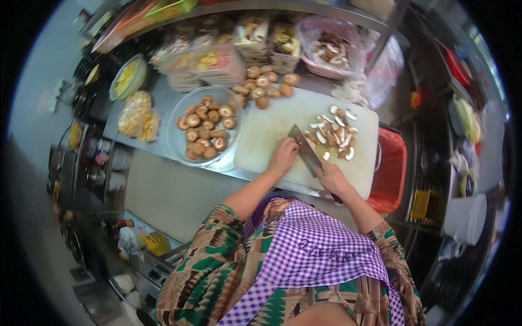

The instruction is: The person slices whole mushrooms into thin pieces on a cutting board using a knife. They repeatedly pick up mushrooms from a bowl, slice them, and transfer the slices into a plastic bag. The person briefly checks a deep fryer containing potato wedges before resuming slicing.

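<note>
My right hand (332, 179) grips the handle of a cleaver (306, 151), whose broad blade slants across a white cutting board (261, 138). Against the blade's left side rest the curled fingers of my left hand (284, 155); whatever may be under them is hidden. Sliced mushrooms (336, 130) with brown caps and white flesh lie loosely on the board, to the right of the blade. Whole mushrooms (263, 83) are heaped at the board's far left corner. More whole ones fill part of a clear plastic bowl (175, 142) left of the board.
Stacked food trays (218, 65) stand behind, beside a pink basket (326, 71) of sliced mushrooms. A red bin (389, 175) adjoins the board's right end. Bagged food (134, 114) and a pale green bowl (134, 83) sit at left. A metal shelf (253, 6) spans above the table.
</note>
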{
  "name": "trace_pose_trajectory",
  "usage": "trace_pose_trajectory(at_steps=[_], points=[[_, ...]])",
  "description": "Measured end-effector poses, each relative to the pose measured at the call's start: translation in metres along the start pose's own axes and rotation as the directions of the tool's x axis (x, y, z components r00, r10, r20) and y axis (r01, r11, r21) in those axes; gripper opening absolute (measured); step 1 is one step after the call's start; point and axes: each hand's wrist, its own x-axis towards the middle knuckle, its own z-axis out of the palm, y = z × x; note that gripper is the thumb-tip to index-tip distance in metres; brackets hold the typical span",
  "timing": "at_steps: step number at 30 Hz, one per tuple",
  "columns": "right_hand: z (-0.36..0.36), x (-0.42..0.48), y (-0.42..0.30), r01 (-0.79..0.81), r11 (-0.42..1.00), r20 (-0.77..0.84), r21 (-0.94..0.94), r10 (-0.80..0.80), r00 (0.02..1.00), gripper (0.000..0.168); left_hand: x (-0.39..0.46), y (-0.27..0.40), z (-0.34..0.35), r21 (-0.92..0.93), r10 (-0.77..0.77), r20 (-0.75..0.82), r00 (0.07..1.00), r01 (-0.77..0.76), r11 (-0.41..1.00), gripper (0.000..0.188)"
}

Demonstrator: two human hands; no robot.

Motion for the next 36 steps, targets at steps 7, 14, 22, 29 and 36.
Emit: trace_pose_trajectory(at_steps=[7, 14, 22, 29, 36], points=[[-0.027, -0.007, -0.003, -0.017, 0.944, -0.053, 0.33, 0.036, 0.998, 0.043, 0.009, 0.008, -0.017, 0.027, 0.041, -0.027, 0.999, -0.04, 0.999, 0.016], [-0.013, -0.01, 0.015, 0.047, 0.977, 0.117, 0.206, -0.072, 0.99, 0.031, 0.058, -0.057, -0.145, 0.273, -0.168, -0.328, 0.93, 0.264, 0.925, 0.038], [-0.035, 0.006, 0.034, -0.081, 0.87, 0.043, 0.485, 0.07, 0.997, 0.025, 0.051, -0.108, -0.18, 0.684, -0.484, 0.133, 0.865, 0.274, 0.676, 0.077], [-0.025, 0.001, 0.046, -0.146, 0.705, 0.044, 0.694, 0.161, 0.986, 0.016, 0.054, -0.129, -0.166, 0.693, -0.335, 0.165, 0.928, 0.133, 0.708, 0.028], [-0.023, 0.01, 0.066, -0.182, 0.783, 0.034, 0.595, 0.202, 0.979, 0.028, 0.061, -0.13, -0.189, 0.518, -0.316, 0.121, 0.941, 0.212, 0.829, 0.026]])
